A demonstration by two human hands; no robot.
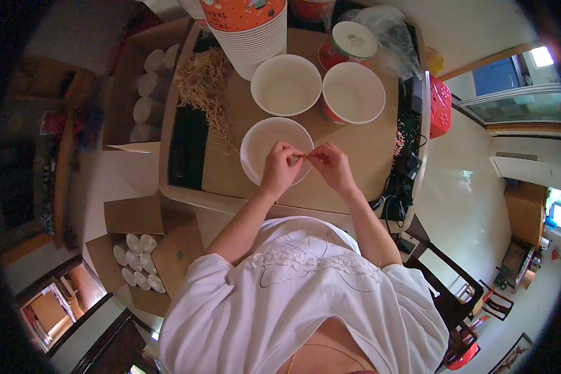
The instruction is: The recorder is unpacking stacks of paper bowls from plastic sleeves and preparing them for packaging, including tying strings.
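My left hand point(279, 168) and my right hand point(331, 168) meet fingertip to fingertip over the near white paper bucket point(255, 142). Both are closed in a pinch on a short piece of thin tan cord point(303, 156), of which only a little shows between the fingers. To the left of the buckets lies a tangled heap of similar tan cord point(202, 87). Two more open paper buckets, one in the middle point(287, 87) and one at right point(354, 93), stand just beyond; they look hollow inside.
A tall stack of paper buckets point(252, 47) with an orange printed band leans at the back. Right of it are a lidded tub point(354, 40) and clear plastic bags point(389, 37). Black cables point(396, 196) lie at the table's right edge. Cartons of white cups point(137, 262) stand left.
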